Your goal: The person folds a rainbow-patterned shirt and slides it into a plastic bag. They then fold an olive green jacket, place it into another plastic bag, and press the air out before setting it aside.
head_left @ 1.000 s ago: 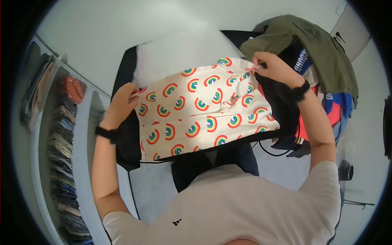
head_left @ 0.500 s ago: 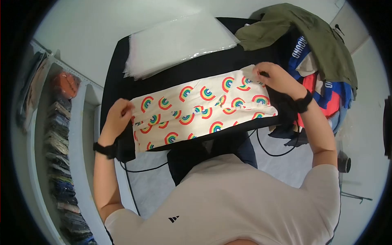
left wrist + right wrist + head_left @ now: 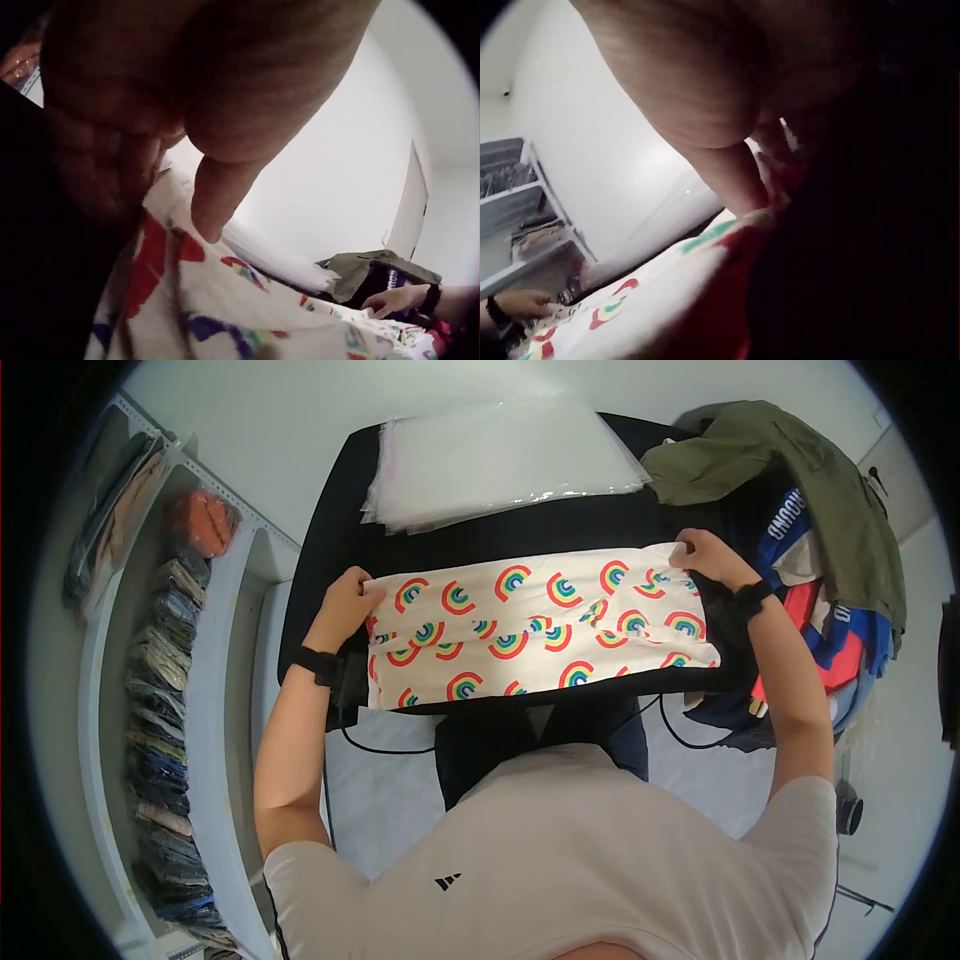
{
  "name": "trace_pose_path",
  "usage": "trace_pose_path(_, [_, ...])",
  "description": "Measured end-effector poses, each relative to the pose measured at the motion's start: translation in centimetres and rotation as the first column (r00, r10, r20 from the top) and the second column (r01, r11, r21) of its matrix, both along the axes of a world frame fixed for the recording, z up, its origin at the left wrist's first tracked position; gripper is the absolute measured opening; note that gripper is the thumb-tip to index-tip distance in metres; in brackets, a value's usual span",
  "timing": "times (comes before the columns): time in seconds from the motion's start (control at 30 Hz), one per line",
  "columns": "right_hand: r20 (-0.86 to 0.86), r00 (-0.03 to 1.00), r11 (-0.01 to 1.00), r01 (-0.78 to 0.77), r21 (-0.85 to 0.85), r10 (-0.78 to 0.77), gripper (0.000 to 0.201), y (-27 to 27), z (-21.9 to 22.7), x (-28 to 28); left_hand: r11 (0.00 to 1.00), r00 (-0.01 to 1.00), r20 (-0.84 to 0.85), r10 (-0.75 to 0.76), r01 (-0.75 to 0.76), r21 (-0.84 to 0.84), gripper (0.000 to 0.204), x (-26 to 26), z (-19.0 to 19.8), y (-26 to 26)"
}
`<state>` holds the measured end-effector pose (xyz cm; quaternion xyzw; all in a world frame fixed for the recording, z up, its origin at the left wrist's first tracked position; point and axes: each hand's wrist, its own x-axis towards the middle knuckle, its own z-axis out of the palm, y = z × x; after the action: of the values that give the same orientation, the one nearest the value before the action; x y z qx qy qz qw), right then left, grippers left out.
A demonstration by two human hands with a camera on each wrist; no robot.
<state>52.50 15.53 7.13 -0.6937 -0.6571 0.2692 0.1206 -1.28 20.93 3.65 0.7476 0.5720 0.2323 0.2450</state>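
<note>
A cream cloth with rainbow prints (image 3: 480, 600) lies as a long folded strip near the front edge of the black table. Its top left corner is pinched by the left hand (image 3: 345, 605); in the left wrist view that hand's thumb (image 3: 221, 199) lies over the cloth (image 3: 217, 300), fingers on the other side. At the top right corner the right hand (image 3: 715, 560) pinches the fabric between thumb (image 3: 735, 180) and fingers, seen dimly in the right wrist view. Wrinkles cross the strip's middle and right part.
Behind the cloth, clear plastic bags (image 3: 500, 460) are stacked on the black table (image 3: 335, 550). Piled clothes with an olive garment (image 3: 830, 510) stand at the right. On the left, a shelf (image 3: 215, 690) holds packed garments (image 3: 160, 710).
The cloth's raised upper part has come down, leaving a narrower strip. Both hands moved lower with it, looked looser half a second ago, and now grip its upper corners. The head view has shifted.
</note>
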Motion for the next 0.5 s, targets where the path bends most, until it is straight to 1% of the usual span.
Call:
trace_pose_path(0.03, [-0.004, 1.0, 1.0, -0.003, -0.004, 0.003, 0.04, -0.3, -0.1, -0.2, 1.0, 1.0, -0.004, 0.003, -0.003, -0.004, 0.037, 0.1, 0.2, -0.2])
trace_pose_path(0.07, [0.093, 0.996, 0.993, -0.013, 0.118, 0.002, 0.043, -1.1, -0.2, -0.2, 0.994, 0.997, -0.021, 0.077, -0.079, -0.071, 0.038, 0.1, 0.5, -0.4])
trace_pose_path(0.1, [0.187, 0.982, 0.971, -0.035, 0.238, -0.011, 0.047, -2.3, 0.7, -1.3, 0.979, 0.988, -0.043, 0.15, -0.154, -0.135, 0.039, 0.2, 1.3, -0.7])
trace_pose_path(0.13, [0.226, 0.974, 0.964, -0.072, 0.258, 0.013, 0.053, -3.4, 1.8, -2.8, 0.978, 0.988, -0.047, 0.151, -0.156, -0.14, 0.039, 0.1, 2.1, -1.2])
trace_pose_path(0.17, [0.277, 0.953, 0.89, -0.229, 0.394, 0.123, 0.049, -4.6, 2.1, -4.1, 0.94, 0.986, 0.008, 0.167, -0.156, -0.302, 0.04, 0.0, 2.9, -1.9])
trace_pose_path(0.2, [0.176, 0.957, 0.893, -0.279, 0.353, 0.23, 0.048, -6.3, 4.0, -6.9, 0.878, 0.98, 0.058, 0.188, -0.142, -0.457, 0.041, 0.0, 3.4, -2.5])
trace_pose_path(0.23, [0.087, 0.977, 0.916, -0.214, 0.34, 0.196, 0.049, -7.9, 4.3, -9.8, 0.877, 0.982, 0.051, 0.182, -0.138, -0.46, 0.041, 0.1, 3.5, -3.1])
trace_pose_path(0.27, [-0.014, 0.949, 0.894, -0.292, 0.339, 0.315, 0.05, -9.0, 4.4, -11.9, 0.884, 0.982, 0.064, 0.178, -0.131, -0.448, 0.04, 0.3, 3.6, -3.7])
trace_pose_path(0.3, [-0.039, 0.951, 0.909, -0.282, 0.306, 0.308, 0.053, -9.7, 3.4, -14.2, 0.892, 0.982, 0.078, 0.173, -0.122, -0.434, 0.04, 0.7, 3.7, -4.2])
trace_pose_path(0.33, [0.037, 0.91, 0.786, -0.377, 0.49, 0.414, 0.058, -9.9, 0.9, -15.6, 0.87, 0.979, 0.093, 0.182, -0.116, -0.479, 0.038, 1.3, 3.9, -4.6])
trace_pose_path(0.37, [0.171, 0.932, 0.851, -0.362, 0.381, 0.32, 0.061, -10.9, 1.9, -18.3, 0.87, 0.981, 0.09, 0.173, -0.11, -0.481, 0.038, 1.6, 3.6, -4.9])
trace_pose_path(0.4, [0.246, 0.928, 0.854, -0.358, 0.377, 0.28, 0.064, -11.2, 0.2, -19.3, 0.843, 0.952, 0.246, 0.181, -0.021, -0.538, 0.034, 1.9, 3.4, -5.2])
trace_pose_path(0.43, [0.319, 0.927, 0.83, -0.33, 0.45, 0.195, 0.058, -11.4, -1.2, -20.3, 0.812, 0.898, 0.393, 0.199, 0.074, -0.579, 0.031, 2.1, 3.2, -5.6])
trace_pose_path(0.47, [0.354, 0.916, 0.839, -0.337, 0.428, 0.188, 0.059, -11.7, -2.8, -20.9, 0.809, 0.907, 0.371, 0.201, 0.06, -0.585, 0.03, 2.3, 3.5, -5.9])
trace_pose_path(0.5, [0.388, 0.904, 0.847, -0.343, 0.406, 0.18, 0.06, -11.9, -3.5, -21.3, 0.808, 0.91, 0.366, 0.197, 0.061, -0.586, 0.03, 2.1, 3.3, -6.1])
